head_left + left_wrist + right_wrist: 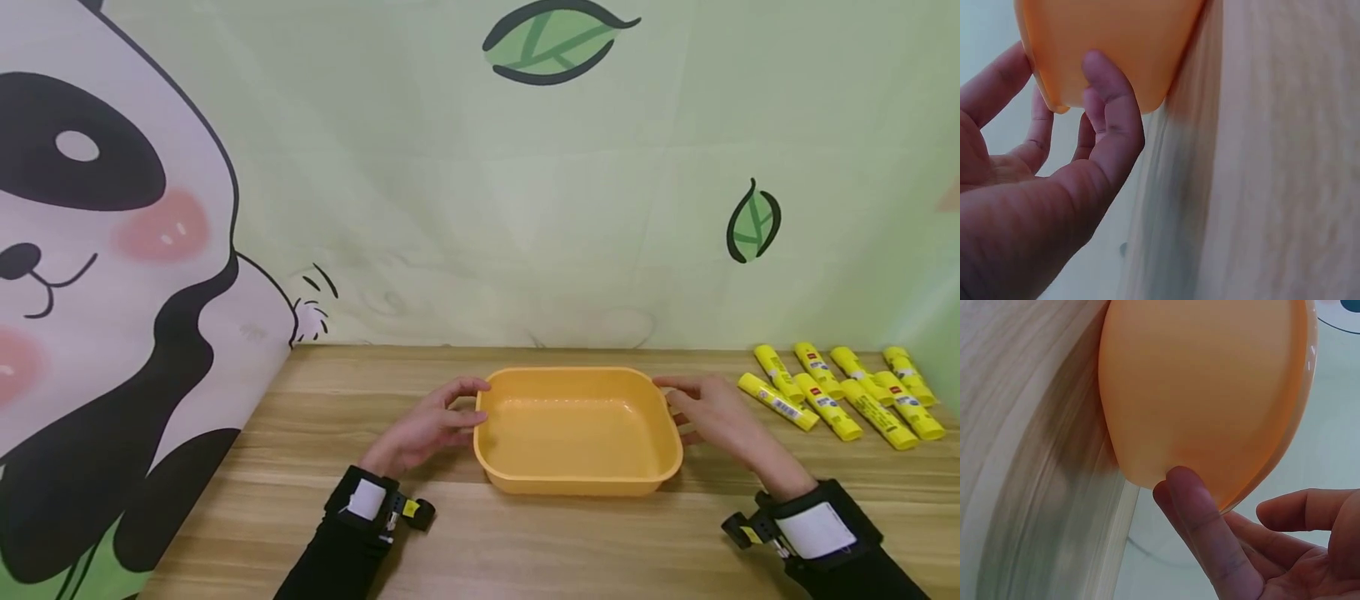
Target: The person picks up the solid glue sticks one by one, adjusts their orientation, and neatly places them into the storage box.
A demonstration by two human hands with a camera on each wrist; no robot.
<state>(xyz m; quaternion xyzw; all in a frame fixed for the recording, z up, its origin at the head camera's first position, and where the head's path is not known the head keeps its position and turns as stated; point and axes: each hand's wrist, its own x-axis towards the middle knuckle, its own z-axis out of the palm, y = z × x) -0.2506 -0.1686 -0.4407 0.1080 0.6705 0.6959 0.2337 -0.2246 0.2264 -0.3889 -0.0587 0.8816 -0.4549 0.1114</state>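
Observation:
A yellow-orange plastic basin (577,487), shallow with rounded corners, sits upright on the wooden table. At its left end my left hand (429,423) touches the rim and outer wall with relaxed fingers. My right hand (716,417) is at the opposite end, fingers extended against the side. From the left wrist, fingertips (1099,65) show against the outer wall of the basin (1116,31). In the right wrist view, a fingertip (1185,481) meets the wall near the basin's lower corner, while the thumb stands apart from the rim.
Several yellow glue sticks (825,406) lie in rough rows on the table's right side, beyond my right hand. A pale green cloth with leaves and a panda (247,292) hangs behind and along the left. The wooden tabletop (555,550) extends in front of the basin.

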